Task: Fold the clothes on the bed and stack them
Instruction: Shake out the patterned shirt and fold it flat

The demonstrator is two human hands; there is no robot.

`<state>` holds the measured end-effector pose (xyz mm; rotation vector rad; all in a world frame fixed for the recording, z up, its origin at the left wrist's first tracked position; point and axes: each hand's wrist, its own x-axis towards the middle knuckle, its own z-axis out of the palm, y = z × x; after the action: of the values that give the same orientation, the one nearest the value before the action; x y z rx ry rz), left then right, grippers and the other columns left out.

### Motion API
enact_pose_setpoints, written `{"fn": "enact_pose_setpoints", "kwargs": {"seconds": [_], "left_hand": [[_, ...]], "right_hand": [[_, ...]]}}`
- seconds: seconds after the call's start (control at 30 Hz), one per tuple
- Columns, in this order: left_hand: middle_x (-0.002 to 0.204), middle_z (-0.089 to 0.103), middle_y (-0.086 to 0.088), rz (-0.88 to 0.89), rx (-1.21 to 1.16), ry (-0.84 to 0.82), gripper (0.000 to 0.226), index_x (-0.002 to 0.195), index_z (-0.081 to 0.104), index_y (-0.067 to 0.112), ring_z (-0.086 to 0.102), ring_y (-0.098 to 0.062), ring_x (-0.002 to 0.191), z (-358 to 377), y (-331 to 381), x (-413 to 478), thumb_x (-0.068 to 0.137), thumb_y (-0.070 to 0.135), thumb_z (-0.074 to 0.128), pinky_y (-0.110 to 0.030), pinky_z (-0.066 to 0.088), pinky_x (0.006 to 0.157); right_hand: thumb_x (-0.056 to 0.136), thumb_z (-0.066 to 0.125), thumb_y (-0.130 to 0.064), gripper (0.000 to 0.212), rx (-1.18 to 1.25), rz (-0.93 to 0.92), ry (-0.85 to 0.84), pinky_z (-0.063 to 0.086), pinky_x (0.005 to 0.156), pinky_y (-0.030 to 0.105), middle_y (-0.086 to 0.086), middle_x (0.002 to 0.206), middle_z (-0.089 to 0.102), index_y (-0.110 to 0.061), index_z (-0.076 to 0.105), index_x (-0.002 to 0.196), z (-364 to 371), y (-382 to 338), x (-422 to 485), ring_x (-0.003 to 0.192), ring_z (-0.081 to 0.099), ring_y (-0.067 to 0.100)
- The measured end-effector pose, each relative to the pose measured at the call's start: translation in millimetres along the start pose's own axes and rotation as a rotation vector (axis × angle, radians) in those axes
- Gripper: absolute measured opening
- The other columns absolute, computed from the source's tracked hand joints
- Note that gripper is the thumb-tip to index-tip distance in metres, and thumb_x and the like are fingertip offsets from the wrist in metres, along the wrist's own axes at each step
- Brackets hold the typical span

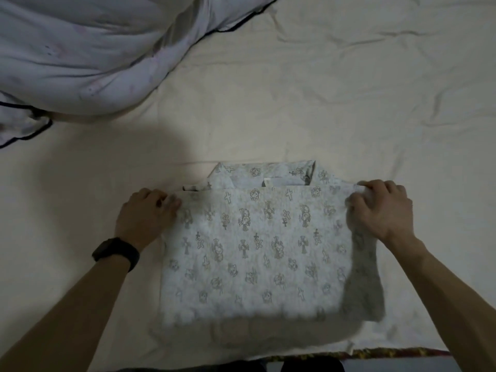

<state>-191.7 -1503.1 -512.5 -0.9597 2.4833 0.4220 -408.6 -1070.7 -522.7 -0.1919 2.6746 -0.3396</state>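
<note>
Shirt (255, 251) is lying folded on the bed (349, 103), close to the near edge and about midway along it, with its collar (257, 170) pointing toward the far side. The pale cloth is carrying a grey print of crosses and small cartoon figures. A small white label (272, 181) is showing inside the collar, its writing too small to read.

Left hand (146, 213) is holding the fold's left corner, fingers curled on the cloth. Right hand (381, 210) is clutching the right corner, fingers clamped on bunched fabric. A dark wristwatch (116, 252) is sitting on the left wrist.

The cream sheet is lying creased. A pale lilac duvet (80, 57) with dark piping is lying heaped at the far-left corner. A red-and-yellow patterned trim (375, 354) is showing along the near edge. The light is dim.
</note>
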Motion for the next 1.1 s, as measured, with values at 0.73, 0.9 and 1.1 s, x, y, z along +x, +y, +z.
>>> {"fn": "enact_pose_setpoints", "kwargs": {"seconds": [0.73,0.9,1.1], "left_hand": [[0.079,0.046,-0.029,-0.275,-0.846,0.141,0.041,0.105,0.054,-0.010,0.041,-0.021,0.057,0,49,21,0.094,0.030,0.054,-0.044,0.037,0.055],[0.079,0.061,-0.001,-0.389,-0.902,0.259,0.021,0.098,0.060,0.008,0.057,-0.021,0.075,7,47,16,0.100,0.029,0.060,-0.028,0.044,0.067],[0.090,0.062,-0.002,-0.314,-0.853,0.385,0.023,0.114,0.061,0.012,0.058,-0.021,0.082,1,49,35,0.100,0.030,0.060,-0.030,0.045,0.073]], "right_hand": [[0.094,0.056,-0.042,0.038,0.630,0.344,0.205,0.043,0.083,0.029,-0.008,0.096,0.060,-0.021,0.053,0.126,24,-42,32,0.091,0.057,0.019],[0.100,0.053,-0.031,0.031,0.617,0.392,0.289,0.040,0.084,0.029,-0.002,0.104,0.059,-0.011,0.058,0.122,27,-39,28,0.095,0.055,0.018],[0.098,0.053,-0.031,0.025,0.646,0.384,0.344,0.037,0.079,0.023,-0.004,0.100,0.061,-0.016,0.061,0.117,27,-39,43,0.092,0.055,0.016]]}}
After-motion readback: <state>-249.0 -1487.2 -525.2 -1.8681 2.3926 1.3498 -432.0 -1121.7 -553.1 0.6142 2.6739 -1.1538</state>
